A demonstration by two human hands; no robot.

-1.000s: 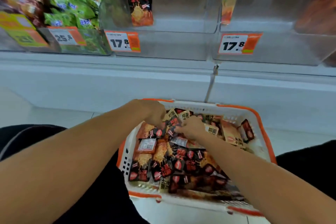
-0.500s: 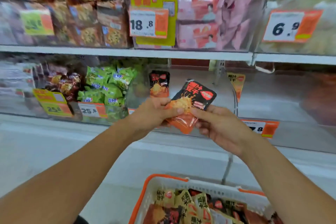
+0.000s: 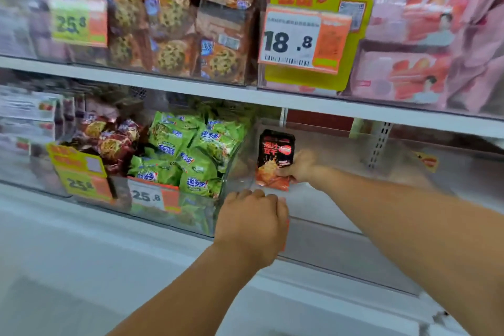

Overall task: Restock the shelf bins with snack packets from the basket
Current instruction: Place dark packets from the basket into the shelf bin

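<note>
The right hand [image 3: 298,166] pinches a black-and-orange snack packet [image 3: 275,159] upright inside the clear bin [image 3: 341,207]. The left hand [image 3: 252,222], fingers curled over the bin's front wall, sits at the packet's six o'clock. Green packets [image 3: 188,153] crowd the bin at nine o'clock; an 18.8 price tag [image 3: 296,41] hangs at twelve.

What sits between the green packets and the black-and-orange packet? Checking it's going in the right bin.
Only the clear bin wall separates the green packets from the black-and-orange packet, in the head view.

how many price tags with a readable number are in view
3: the 18.8 tag on the upper shelf's pink-packet bin, a blurred 25.8 tag upper left, another 25.8 tag below the green packets. Others may be hidden or blurred.
</note>
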